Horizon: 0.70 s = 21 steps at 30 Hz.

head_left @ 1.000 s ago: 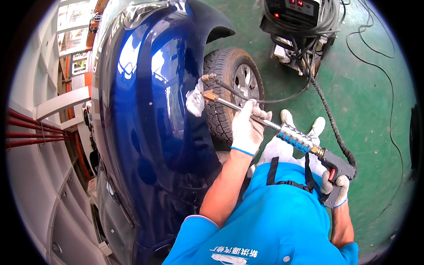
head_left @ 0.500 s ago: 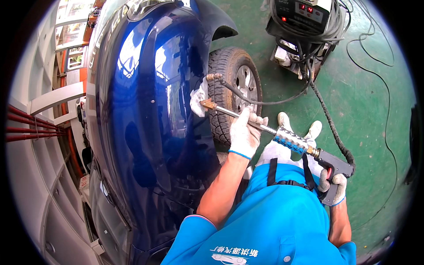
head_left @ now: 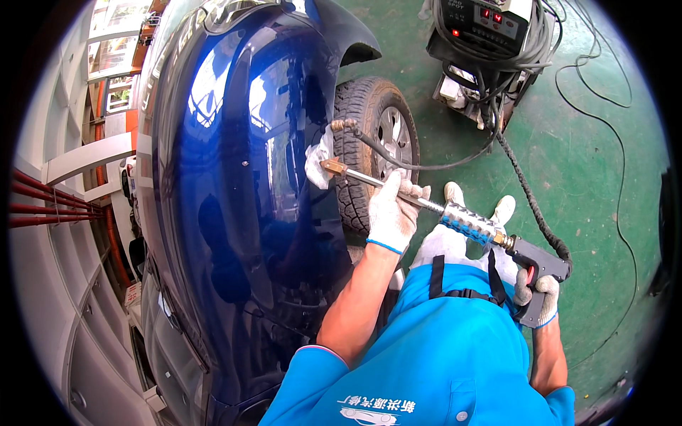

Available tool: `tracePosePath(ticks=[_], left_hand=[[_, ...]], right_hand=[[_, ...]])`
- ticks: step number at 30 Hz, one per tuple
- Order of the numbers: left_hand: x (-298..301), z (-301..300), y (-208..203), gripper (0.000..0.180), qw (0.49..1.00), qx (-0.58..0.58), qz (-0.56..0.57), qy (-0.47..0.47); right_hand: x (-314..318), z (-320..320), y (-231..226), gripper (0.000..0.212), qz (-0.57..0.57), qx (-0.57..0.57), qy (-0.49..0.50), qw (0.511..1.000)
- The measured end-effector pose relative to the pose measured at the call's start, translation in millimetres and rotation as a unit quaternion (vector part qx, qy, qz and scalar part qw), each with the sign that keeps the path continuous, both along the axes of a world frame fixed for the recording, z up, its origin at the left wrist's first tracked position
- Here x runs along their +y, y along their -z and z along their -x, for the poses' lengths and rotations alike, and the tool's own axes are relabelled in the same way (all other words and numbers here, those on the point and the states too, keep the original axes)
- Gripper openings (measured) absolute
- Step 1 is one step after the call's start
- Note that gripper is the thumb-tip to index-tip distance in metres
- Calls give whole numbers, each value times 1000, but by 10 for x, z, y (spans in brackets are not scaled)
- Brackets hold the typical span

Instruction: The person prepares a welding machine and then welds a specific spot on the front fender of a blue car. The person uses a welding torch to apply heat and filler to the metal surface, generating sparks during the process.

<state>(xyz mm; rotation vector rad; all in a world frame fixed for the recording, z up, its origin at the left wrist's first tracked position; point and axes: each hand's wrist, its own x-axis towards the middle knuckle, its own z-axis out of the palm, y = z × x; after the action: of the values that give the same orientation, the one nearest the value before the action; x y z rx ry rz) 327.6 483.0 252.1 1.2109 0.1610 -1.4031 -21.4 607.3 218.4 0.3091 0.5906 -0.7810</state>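
Observation:
A dent-puller gun [head_left: 472,226] with a dark pistol grip, a perforated metal sleeve and a long shaft spans between my hands. My gloved left hand [head_left: 394,213] is closed round the shaft. Around the pistol grip, my gloved right hand [head_left: 540,295] is wrapped, beside the red trigger. The copper-coloured tip [head_left: 332,167] meets a pale bare patch [head_left: 318,162] at the edge of the dark blue car panel [head_left: 277,206]. Just above the tip, a cable clamp [head_left: 344,124] sits at the same edge; whether the tip touches the metal is hard to see.
A tyre with a silver wheel [head_left: 391,128] stands right beside the panel. At the far right, a welding machine [head_left: 483,28] with a lit display carries coiled cables. A thick braided cable [head_left: 526,174] runs to the gun. A thin black cable [head_left: 621,213] lies on the green floor.

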Motion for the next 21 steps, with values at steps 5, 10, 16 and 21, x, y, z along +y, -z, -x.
tracePosePath(ticks=[5, 10, 16, 21], left_hand=[[13, -16, -8, 12, 1000, -1, 3, 3], [38, -46, 5, 12, 1000, -1, 25, 9], [265, 516, 106, 16, 996, 30, 57, 66], [202, 766, 193, 16, 991, 128, -37, -9]], right_hand=[[-39, -15, -101, 49, -2, 24, 9, 1000], [-32, 11, -25, 58, 28, -11, -2, 1000], [-132, -72, -244, 52, -9, 17, 32, 999], [-123, -29, -213, 58, -33, 1, 37, 999]])
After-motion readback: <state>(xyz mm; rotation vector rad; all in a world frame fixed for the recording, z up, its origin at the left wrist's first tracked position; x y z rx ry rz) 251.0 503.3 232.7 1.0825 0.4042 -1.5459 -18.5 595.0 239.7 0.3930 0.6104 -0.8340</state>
